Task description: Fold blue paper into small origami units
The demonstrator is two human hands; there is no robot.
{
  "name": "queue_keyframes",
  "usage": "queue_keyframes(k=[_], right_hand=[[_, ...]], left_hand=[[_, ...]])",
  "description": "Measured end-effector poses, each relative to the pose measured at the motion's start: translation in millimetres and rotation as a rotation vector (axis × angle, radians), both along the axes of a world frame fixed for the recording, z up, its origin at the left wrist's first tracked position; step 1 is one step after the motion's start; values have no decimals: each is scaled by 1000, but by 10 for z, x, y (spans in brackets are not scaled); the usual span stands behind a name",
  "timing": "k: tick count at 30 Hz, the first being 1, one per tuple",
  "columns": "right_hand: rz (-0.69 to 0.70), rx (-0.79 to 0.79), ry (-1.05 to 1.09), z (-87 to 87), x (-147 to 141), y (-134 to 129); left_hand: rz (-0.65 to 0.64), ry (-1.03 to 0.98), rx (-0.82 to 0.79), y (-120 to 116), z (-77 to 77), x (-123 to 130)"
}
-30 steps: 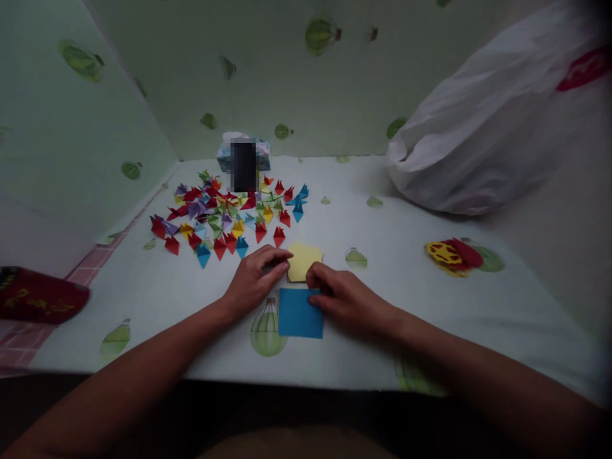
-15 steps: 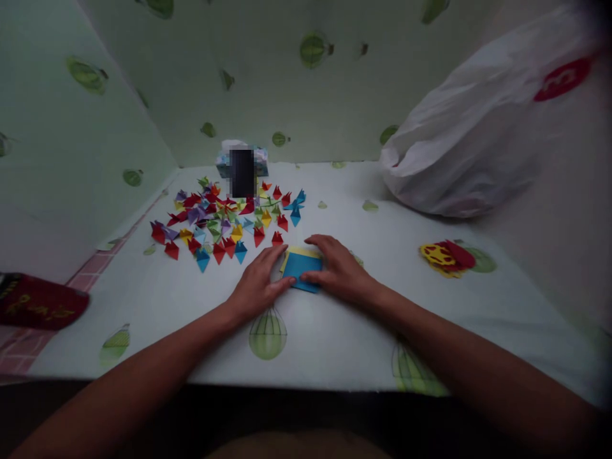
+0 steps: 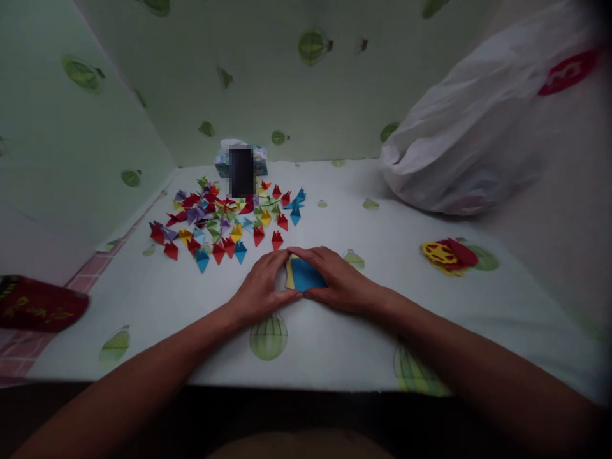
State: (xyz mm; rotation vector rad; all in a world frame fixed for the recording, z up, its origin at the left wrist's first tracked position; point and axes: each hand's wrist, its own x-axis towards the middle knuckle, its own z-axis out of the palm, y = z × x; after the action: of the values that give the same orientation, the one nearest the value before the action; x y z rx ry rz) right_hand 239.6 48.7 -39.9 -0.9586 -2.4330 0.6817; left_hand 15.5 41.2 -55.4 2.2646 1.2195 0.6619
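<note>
Between my hands lies a small stack of square origami paper [image 3: 308, 275], blue on top with yellow showing along its left side. My left hand [image 3: 261, 280] curves about the left part of the stack, its thumb at the near edge and its fingertips at the far edge. From the other side, my right hand [image 3: 344, 280] grips the stack, fingers over the far edge and thumb along the near one. The fingertips of both hands meet at the far edge. Just beyond them, to the left, many folded paper pieces [image 3: 229, 245] in several colours are spread out.
A tissue box [image 3: 261, 159] stands at the back behind a dark pixelated object [image 3: 241, 173]. To the right sit yellow and red cut-out pieces [image 3: 449, 255] and a large white plastic bag [image 3: 444, 146]. A dark red packet [image 3: 43, 305] lies at the left edge.
My hands have closed in around the paper stack, and their fingertips and thumbs have come together. More of the blue sheet is covered by my right hand.
</note>
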Motion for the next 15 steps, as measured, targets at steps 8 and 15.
queue_keyframes(k=[8,15], right_hand=[[16,-94,4,56,119,21],[-175,-239,281,-59,1,-68]], left_hand=[[-52,88,25,-20,23,4],[-93,18,7,-63,2,-8]])
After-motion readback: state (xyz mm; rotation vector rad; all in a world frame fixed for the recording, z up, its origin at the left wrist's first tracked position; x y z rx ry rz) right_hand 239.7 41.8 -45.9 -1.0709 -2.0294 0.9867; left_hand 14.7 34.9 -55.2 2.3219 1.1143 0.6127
